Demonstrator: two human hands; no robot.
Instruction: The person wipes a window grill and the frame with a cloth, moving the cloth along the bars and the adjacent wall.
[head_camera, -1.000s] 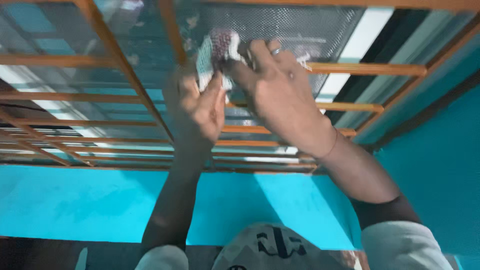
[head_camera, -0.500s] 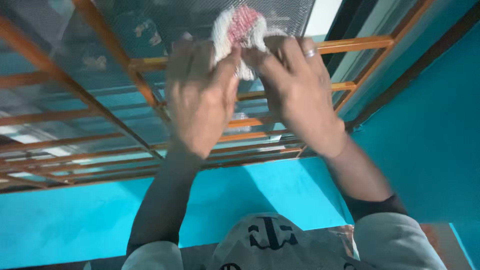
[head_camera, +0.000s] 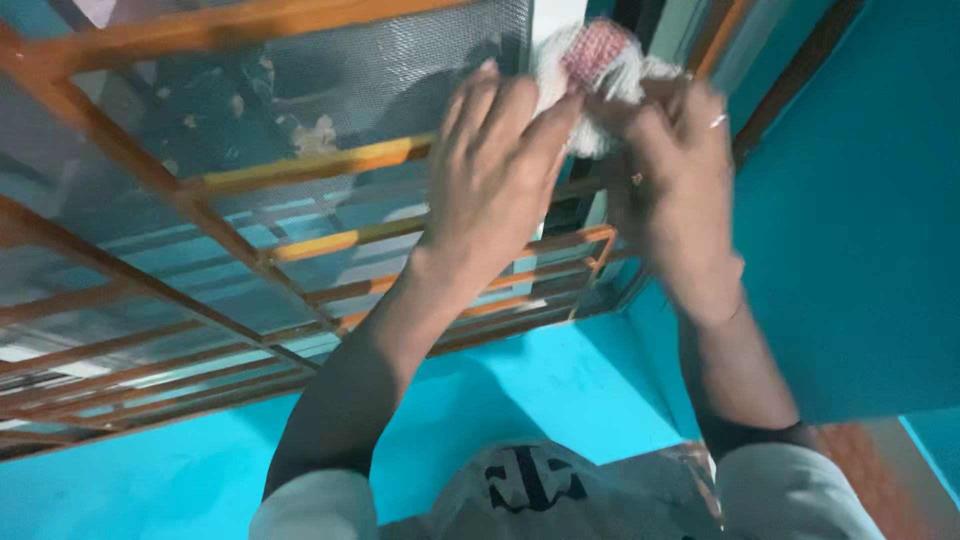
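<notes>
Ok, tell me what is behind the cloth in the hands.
Behind the cloth held by both hands lie the mesh screen and orange window bars. What it directly covers is hidden.

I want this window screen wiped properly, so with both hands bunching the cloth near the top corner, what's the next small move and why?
Probably flatten the white and red cloth against the mesh screen and draw it down. It sits bunched between the left hand and right hand near the frame's upper right edge, and pale specks show on the mesh lower left.
</notes>
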